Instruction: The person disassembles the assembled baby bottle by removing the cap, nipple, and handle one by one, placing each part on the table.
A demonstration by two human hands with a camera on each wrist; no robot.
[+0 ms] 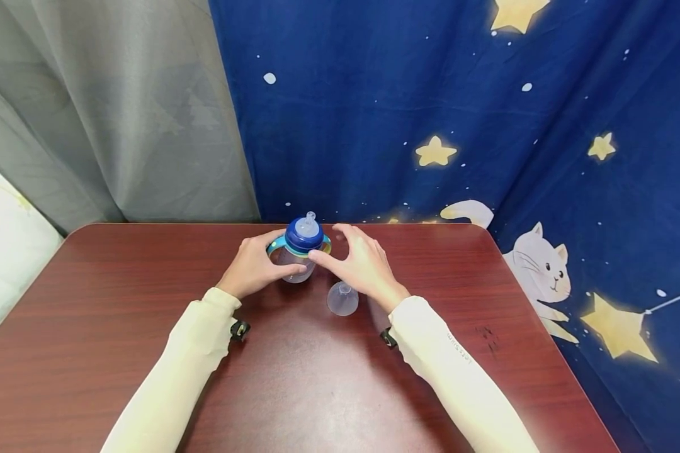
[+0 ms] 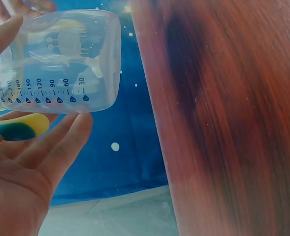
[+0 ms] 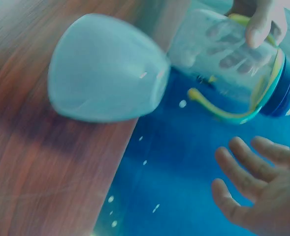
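Observation:
A clear baby bottle (image 1: 305,234) with a dark blue collar, a clear teat and two side handles is upright near the table's far edge. My left hand (image 1: 255,264) grips it from the left, thumb across the body. In the left wrist view the bottle's body (image 2: 66,64) shows a printed scale, and the yellow-green handle (image 2: 31,127) lies by the palm. My right hand (image 1: 368,264) is at the bottle's right with fingers spread; in the right wrist view its fingers (image 3: 248,172) are apart from the bottle. A clear dome-shaped cap (image 1: 342,299) stands below my right hand.
The brown wooden table (image 1: 294,390) ends just behind the bottle. Beyond it hang a grey curtain (image 1: 147,113) and a blue curtain (image 1: 345,113) with stars and a cat. Each wrist wears a small dark device.

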